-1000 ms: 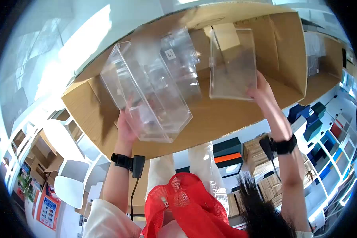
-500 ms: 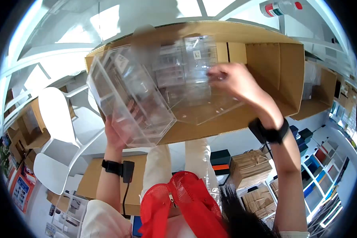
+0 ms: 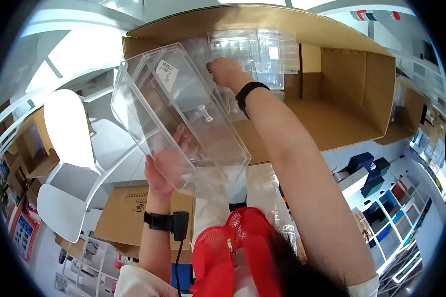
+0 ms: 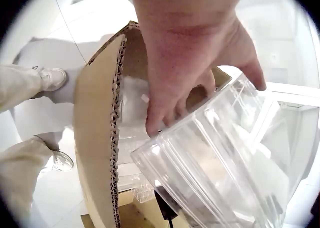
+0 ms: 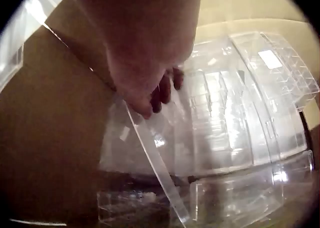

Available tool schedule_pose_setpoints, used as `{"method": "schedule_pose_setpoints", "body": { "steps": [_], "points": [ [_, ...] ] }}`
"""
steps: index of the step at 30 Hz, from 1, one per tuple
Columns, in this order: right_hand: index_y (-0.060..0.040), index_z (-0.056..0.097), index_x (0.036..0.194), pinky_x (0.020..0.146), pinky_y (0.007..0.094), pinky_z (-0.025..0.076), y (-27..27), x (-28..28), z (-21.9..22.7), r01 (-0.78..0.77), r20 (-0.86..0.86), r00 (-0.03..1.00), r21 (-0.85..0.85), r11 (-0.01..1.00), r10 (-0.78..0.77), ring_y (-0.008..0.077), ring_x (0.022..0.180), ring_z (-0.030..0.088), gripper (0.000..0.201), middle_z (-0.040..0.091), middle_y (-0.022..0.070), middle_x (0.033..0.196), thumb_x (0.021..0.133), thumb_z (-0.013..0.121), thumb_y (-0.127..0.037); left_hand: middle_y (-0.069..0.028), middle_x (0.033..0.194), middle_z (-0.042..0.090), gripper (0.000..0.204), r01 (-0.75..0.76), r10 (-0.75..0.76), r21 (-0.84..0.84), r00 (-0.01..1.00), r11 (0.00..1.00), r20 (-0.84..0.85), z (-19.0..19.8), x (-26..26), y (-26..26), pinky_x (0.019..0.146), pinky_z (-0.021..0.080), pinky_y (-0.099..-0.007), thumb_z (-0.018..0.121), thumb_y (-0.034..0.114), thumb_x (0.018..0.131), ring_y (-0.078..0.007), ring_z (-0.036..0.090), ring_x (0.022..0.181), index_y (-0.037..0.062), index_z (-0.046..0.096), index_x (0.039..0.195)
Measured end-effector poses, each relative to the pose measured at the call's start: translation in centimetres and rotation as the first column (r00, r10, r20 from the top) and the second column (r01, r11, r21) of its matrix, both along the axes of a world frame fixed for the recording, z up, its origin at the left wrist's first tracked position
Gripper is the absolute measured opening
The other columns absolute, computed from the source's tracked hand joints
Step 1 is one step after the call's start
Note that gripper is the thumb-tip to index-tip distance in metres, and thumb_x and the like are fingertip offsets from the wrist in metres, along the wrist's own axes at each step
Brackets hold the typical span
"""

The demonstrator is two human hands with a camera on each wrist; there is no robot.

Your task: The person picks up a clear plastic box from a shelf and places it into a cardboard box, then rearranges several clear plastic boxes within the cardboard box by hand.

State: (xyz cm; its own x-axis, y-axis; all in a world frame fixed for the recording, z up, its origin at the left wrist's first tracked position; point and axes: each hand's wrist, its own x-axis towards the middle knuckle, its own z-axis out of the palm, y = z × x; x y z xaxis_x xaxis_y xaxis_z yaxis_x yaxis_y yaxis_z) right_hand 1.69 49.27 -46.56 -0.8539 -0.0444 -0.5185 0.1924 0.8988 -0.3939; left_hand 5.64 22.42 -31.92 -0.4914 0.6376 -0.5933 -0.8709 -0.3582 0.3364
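Note:
My left hand [image 3: 166,163] grips one end of a large clear plastic box [image 3: 210,133], tilted at the left of the open cardboard box [image 3: 357,81]. This clear box carries a white label [image 3: 167,75] and a small clear knob [image 3: 203,114]. In the left wrist view the thumb and fingers straddle its wall. My right hand [image 3: 228,74] reaches into the cardboard box, and in the right wrist view its thumb and fingers pinch the top edge of a clear plastic case [image 5: 155,155]. Several clear containers [image 5: 220,123] stand beside it.
A white chair [image 3: 69,128] stands to the left. Below lies another cardboard box [image 3: 121,215]. A further carton [image 3: 409,106] with clear plastic inside adjoins on the right. A bottle [image 3: 374,16] lies beyond the far edge.
My right hand has moved left inside the cardboard box, taking the clear case from the right side over to the containers. My left hand still holds the large clear box, its label now facing the head camera.

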Motion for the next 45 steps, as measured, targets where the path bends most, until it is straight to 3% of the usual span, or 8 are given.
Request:
{"method": "schedule_pose_setpoints", "body": {
  "steps": [6, 9, 12, 15, 18, 23, 30, 45],
  "points": [
    [-0.0055, 0.054, 0.106, 0.088, 0.0402, 0.038, 0.7, 4.2, -2.0, 0.279, -0.466, 0.834, -0.108, 0.954, -0.297, 0.0291, 0.106, 0.047, 0.039, 0.052, 0.0133, 0.11, 0.068, 0.064, -0.011, -0.02, 0.146, 0.014, 0.087, 0.034, -0.034, 0.039, 0.999, 0.999, 0.007, 0.6, -0.3, -0.9, 0.105, 0.022, -0.0546, 0.06, 0.058, 0.072, -0.0399, 0.022, 0.131, 0.0189, 0.022, 0.14],
    [-0.0031, 0.051, 0.11, 0.092, 0.039, 0.036, 0.4, 7.1, -1.0, 0.838, -0.516, 0.429, -0.078, 0.54, -0.741, 0.0305, 0.109, 0.046, 0.047, 0.051, 0.0175, 0.109, 0.068, 0.066, -0.013, -0.0203, 0.145, 0.016, 0.088, 0.035, -0.035, 0.029, 0.999, 0.999, -0.009, 0.6, -0.6, -1.3, 0.104, 0.024, -0.0538, 0.06, 0.058, 0.072, -0.0394, 0.022, 0.131, 0.0177, 0.022, 0.14],
    [0.0001, 0.048, 0.114, 0.092, 0.0384, 0.038, 0.4, 9.9, -2.4, 0.939, 0.008, 0.25, 0.242, 0.245, -0.968, 0.0313, 0.109, 0.048, 0.049, 0.051, 0.0215, 0.111, 0.071, 0.065, -0.018, -0.0204, 0.144, 0.02, 0.087, 0.038, -0.037, 0.026, 0.999, 0.999, -0.031, 0.2, -0.7, -1.6, 0.104, 0.026, -0.053, 0.061, 0.056, 0.073, -0.0382, 0.025, 0.13, 0.0173, 0.022, 0.14],
    [0.0032, 0.05, 0.11, 0.088, 0.0399, 0.041, 2.0, 12.3, -7.5, 0.949, 0.357, 0.184, 0.178, 0.26, -0.916, 0.0296, 0.105, 0.053, 0.047, 0.055, 0.0232, 0.108, 0.074, 0.064, -0.023, -0.0196, 0.142, 0.024, 0.083, 0.062, -0.062, -0.004, 0.998, 0.998, 0.004, -0.5, -0.6, -2.2, 0.103, 0.027, -0.0523, 0.06, 0.052, 0.076, -0.0366, 0.029, 0.128, 0.0172, 0.022, 0.14],
    [0.0035, 0.053, 0.105, 0.079, 0.0403, 0.047, 3.4, 13.4, -7.8, 0.869, 0.29, 0.458, 0.05, 0.492, -0.84, 0.0281, 0.091, 0.061, 0.039, 0.062, 0.0218, 0.094, 0.08, 0.059, -0.025, -0.0179, 0.141, 0.027, 0.08, 0.114, -0.111, -0.101, 0.993, 0.988, 0.033, -1.5, -0.8, -3.5, 0.102, 0.029, -0.0512, 0.058, 0.049, 0.079, -0.0348, 0.032, 0.126, 0.0173, 0.02, 0.141],
    [-0.0009, 0.055, 0.103, 0.06, 0.0358, 0.05, 6.8, 13.4, 1.4, 0.873, 0.322, 0.487, -0.16, 0.461, -0.811, 0.0266, 0.062, 0.063, 0.029, 0.063, 0.0152, 0.072, 0.088, 0.052, -0.025, -0.0157, 0.141, 0.028, 0.076, 0.125, -0.128, -0.143, 0.992, 0.982, -0.01, 0.0, -1.1, -0.5, 0.1, 0.032, -0.0485, 0.055, 0.045, 0.084, -0.032, 0.034, 0.125, 0.0187, 0.015, 0.143],
    [0.0006, 0.052, 0.104, 0.046, 0.0259, 0.048, 5.9, 14.5, 20.0, 0.862, 0.188, 0.202, -0.499, 0.084, -0.961, 0.0119, 0.053, 0.056, 0.022, 0.056, 0.0065, 0.066, 0.092, 0.048, -0.017, -0.0148, 0.143, 0.026, 0.067, 0.117, -0.124, -0.195, 0.992, 0.974, -0.021, -1.0, -0.6, 0.7, 0.1, 0.032, -0.0483, 0.047, 0.04, 0.09, -0.0305, 0.033, 0.126, 0.0193, 0.012, 0.143],
    [0.0003, 0.053, 0.101, 0.044, 0.0274, 0.045, 5.5, 15.4, 22.8, 0.854, 0.128, 0.35, -0.452, 0.26, -0.928, 0.0151, 0.048, 0.058, 0.019, 0.057, 0.0096, 0.061, 0.088, 0.053, -0.014, -0.0147, 0.144, 0.021, 0.081, 0.274, -0.302, -0.24, 0.949, 0.931, -0.088, 0.3, -0.6, 4.0, 0.1, 0.032, -0.0481, 0.054, 0.046, 0.083, -0.0312, 0.029, 0.129, 0.0189, 0.008, 0.144]
  ]
}}
